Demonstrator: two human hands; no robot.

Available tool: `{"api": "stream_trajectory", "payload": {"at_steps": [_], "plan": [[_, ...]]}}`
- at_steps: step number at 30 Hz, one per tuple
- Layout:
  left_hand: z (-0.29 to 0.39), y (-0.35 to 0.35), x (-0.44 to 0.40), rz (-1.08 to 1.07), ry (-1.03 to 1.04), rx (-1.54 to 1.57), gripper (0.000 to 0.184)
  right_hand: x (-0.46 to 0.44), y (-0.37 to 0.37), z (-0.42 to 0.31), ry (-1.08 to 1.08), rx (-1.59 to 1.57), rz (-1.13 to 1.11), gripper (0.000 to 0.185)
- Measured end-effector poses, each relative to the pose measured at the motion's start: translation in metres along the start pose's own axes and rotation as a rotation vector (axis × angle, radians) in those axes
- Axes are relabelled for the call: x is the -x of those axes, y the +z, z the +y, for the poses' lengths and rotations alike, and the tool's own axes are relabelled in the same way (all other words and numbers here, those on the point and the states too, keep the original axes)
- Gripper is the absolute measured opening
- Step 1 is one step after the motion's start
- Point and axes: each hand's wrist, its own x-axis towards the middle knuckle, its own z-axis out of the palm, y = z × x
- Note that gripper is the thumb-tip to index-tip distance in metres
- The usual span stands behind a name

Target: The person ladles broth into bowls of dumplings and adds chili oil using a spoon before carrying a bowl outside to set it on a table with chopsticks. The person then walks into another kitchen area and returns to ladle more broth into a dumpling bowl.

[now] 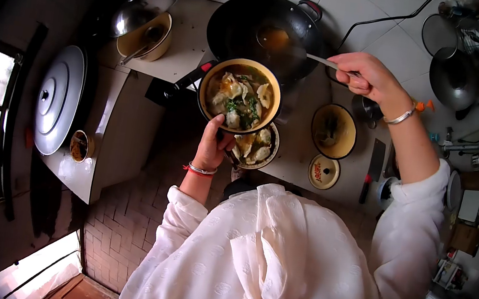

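My left hand [214, 146] grips the near rim of a yellow enamel bowl [202, 93], thumb on top. Dumplings [237, 92] and green leaves in broth fill the bowl, which is held up beside the near edge of a black wok [232, 21]. In my right hand [364, 75] is the handle of a ladle [275, 38], its fingers wrapped round it. The ladle's head is inside the wok and holds brownish broth. Below the held bowl, partly hidden by it, stands a second bowl of dumplings [260, 152].
On the counter to the right are a yellow bowl [347, 133], a small lid [324, 173] and a cleaver [376, 161]. Another bowl [163, 39] with a utensil stands left of the wok. A large metal lid [61, 99] and a small cup [80, 147] are further left.
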Motion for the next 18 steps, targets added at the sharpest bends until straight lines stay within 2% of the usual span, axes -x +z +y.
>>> {"api": "stream_trajectory", "payload": {"at_steps": [5, 14, 17, 18], "plan": [[0.003, 0.01, -0.008, -0.088, 0.014, -0.022, 0.03, 0.067, 0.023, -0.029, -0.035, 0.096, 0.055, 0.038], [0.006, 0.02, -0.012, -0.155, -0.04, -0.03, 0.034, 0.11, 0.058, 0.002, 0.047, 0.187, 0.018, 0.042], [0.005, 0.023, -0.01, -0.156, -0.057, -0.023, 0.033, 0.123, 0.074, 0.013, -0.006, 0.355, 0.078, 0.039], [0.003, 0.025, -0.011, -0.156, -0.061, -0.021, 0.032, 0.128, 0.075, 0.017, -0.108, 0.512, 0.113, 0.038]]}}
